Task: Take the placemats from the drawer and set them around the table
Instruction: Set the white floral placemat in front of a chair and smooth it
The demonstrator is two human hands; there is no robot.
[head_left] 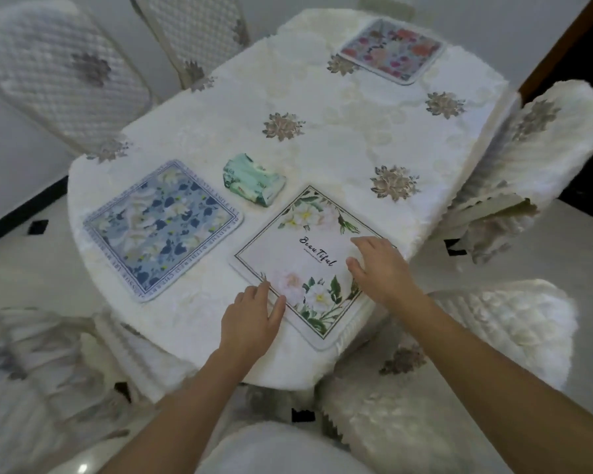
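Pressing flat on the white floral placemat [305,265] at the tabletop's [339,138] near edge, our left hand [252,318] and right hand [379,265] grip nothing. Blue placemat [163,229] lies by the left edge, pink placemat [392,49] at the far edge.

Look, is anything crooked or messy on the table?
Nothing is spilled or broken. The white flower placemat lies askew, one corner poking past the table edge, with both hands flat on it. A crumpled green tissue pack sits between the mats.
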